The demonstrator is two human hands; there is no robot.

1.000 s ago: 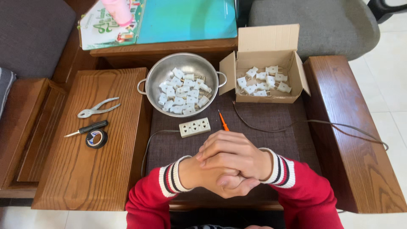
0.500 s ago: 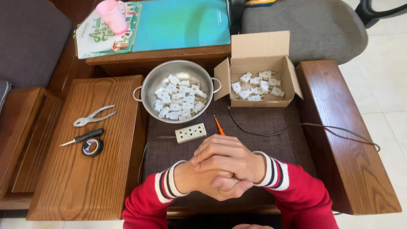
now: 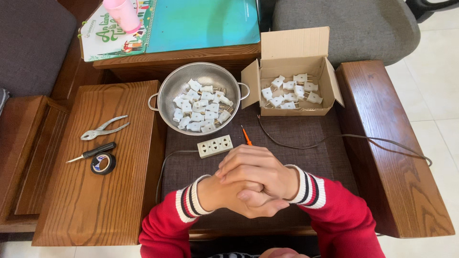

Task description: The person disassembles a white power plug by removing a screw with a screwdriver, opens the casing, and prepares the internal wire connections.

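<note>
Right hand point(image 3: 260, 169) folded over left hand point(image 3: 229, 193), fingers clasped shut, holding nothing, resting idle just below a white three-outlet socket strip point(image 3: 215, 145). Beyond the strip, a steel colander point(image 3: 165, 93) holds white plugs point(image 3: 201, 107), within reach.

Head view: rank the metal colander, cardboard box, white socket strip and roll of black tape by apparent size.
1. Cardboard box and metal colander: too alike to separate
2. White socket strip
3. Roll of black tape
</note>
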